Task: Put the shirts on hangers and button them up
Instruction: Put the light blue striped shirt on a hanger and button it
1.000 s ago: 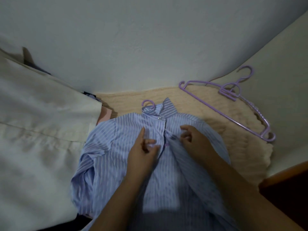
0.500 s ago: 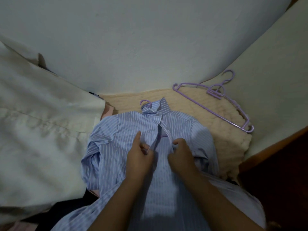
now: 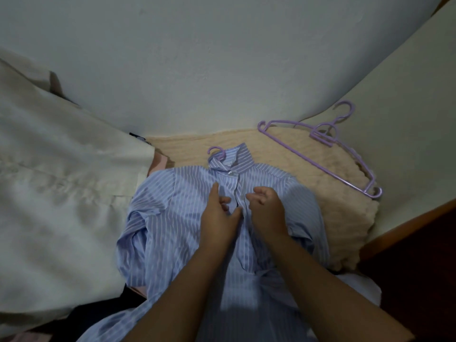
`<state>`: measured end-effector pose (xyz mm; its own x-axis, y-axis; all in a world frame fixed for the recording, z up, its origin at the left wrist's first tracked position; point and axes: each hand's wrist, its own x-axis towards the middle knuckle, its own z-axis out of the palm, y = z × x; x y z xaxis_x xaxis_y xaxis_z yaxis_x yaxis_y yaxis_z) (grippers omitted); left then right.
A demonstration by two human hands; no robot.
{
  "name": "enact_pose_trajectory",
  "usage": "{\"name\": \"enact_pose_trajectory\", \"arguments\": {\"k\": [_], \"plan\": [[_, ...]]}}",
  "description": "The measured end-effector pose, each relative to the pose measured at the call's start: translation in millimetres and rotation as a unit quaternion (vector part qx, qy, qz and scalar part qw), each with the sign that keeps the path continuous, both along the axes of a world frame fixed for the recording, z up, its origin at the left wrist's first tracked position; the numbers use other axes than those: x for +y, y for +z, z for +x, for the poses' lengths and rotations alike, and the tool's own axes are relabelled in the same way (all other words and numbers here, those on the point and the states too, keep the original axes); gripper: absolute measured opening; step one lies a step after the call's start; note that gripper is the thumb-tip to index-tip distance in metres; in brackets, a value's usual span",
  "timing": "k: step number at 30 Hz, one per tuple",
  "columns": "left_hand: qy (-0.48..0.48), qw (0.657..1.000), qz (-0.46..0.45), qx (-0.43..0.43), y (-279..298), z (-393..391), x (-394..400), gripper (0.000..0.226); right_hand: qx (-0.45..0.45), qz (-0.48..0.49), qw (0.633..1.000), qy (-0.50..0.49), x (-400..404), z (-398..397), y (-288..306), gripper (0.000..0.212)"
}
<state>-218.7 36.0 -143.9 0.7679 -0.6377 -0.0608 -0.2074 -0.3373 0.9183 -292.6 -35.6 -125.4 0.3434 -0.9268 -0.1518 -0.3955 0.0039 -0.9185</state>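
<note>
The blue striped shirt (image 3: 187, 218) lies face up on the cream knitted blanket (image 3: 328, 193), and I place everything else from it. Its collar points toward the wall (image 3: 197, 70), with the top button (image 3: 231, 172) done up just below the collar. A purple hanger hook (image 3: 217, 152) pokes out of the collar on the left.

My left hand (image 3: 218, 218) rests on the shirt's chest just left of the placket, forefinger stretched up toward the collar, the other fingers and thumb curled in, pinching the front edge of the cloth. My right hand (image 3: 266, 208) sits just right of the placket, fingers bent narrow and gathered on the other front edge; whether a button lies between them I cannot tell.

To the right of the shirt, up on the blanket, lie spare purple hangers (image 3: 328, 141), well apart from my hands. To the shirt's left a beige garment (image 3: 61, 193) spreads wide, touching the sleeve.
</note>
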Motion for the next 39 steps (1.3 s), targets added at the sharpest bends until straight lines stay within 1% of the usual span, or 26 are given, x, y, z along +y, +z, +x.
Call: {"name": "enact_pose_trajectory", "arguments": {"k": [2, 4, 6, 9, 12, 15, 19, 22, 25, 27, 31, 34, 39], "plan": [[0.000, 1.000, 0.014, 0.006, -1.3, 5.3, -8.2, 0.082, 0.010, -0.002, 1.000, 0.009, -7.6, 9.4, -4.2, 0.023], [0.008, 1.000, 0.015, 0.007, -2.0, 9.3, -10.8, 0.076, 0.020, 0.004, 1.000, 0.013, -11.5, 18.1, -12.1, 0.023], [0.029, 0.999, 0.008, 0.018, -3.8, 12.7, -8.1, 0.070, 0.035, 0.016, 0.999, 0.006, -11.0, 26.0, -21.2, 0.027], [0.069, 0.995, -0.019, 0.073, -6.5, 16.1, -1.9, 0.069, 0.026, 0.045, 0.999, -0.004, -8.8, 35.3, -30.2, 0.026], [0.083, 0.988, -0.057, 0.113, -4.6, 16.4, 1.2, 0.070, -0.002, 0.087, 0.996, -0.014, -6.5, 40.3, -32.7, 0.027], [0.075, 0.986, -0.075, 0.128, -2.1, 15.4, 2.5, 0.070, -0.007, 0.066, 0.997, -0.029, -4.2, 39.8, -29.7, 0.027], [0.071, 0.983, -0.079, 0.151, -6.1, 14.9, 1.4, 0.071, -0.010, 0.011, 1.000, -0.010, -3.0, 32.1, -21.5, 0.027], [0.061, 0.987, -0.070, 0.133, -9.8, 15.1, -0.6, 0.070, -0.015, -0.001, 1.000, 0.006, -5.7, 25.8, -17.1, 0.033], [0.035, 0.994, -0.040, 0.100, -11.5, 16.4, 0.4, 0.072, -0.003, -0.003, 1.000, 0.025, -9.1, 22.8, -13.7, 0.026], [0.021, 0.995, -0.029, 0.089, -11.7, 16.4, 1.1, 0.075, 0.013, 0.006, 0.999, 0.035, -11.4, 23.7, -14.0, 0.026], [0.000, 0.994, -0.039, 0.103, -13.7, 17.0, 2.4, 0.078, 0.030, 0.056, 0.997, 0.050, -15.1, 26.3, -17.6, 0.032], [0.001, 0.993, -0.043, 0.111, -14.5, 17.4, 2.8, 0.077, 0.023, 0.064, 0.997, 0.045, -16.7, 26.2, -19.5, 0.033], [-0.001, 0.996, -0.031, 0.088, -15.1, 17.5, 3.1, 0.074, 0.023, 0.067, 0.996, 0.048, -16.5, 25.6, -22.8, 0.030]]}}
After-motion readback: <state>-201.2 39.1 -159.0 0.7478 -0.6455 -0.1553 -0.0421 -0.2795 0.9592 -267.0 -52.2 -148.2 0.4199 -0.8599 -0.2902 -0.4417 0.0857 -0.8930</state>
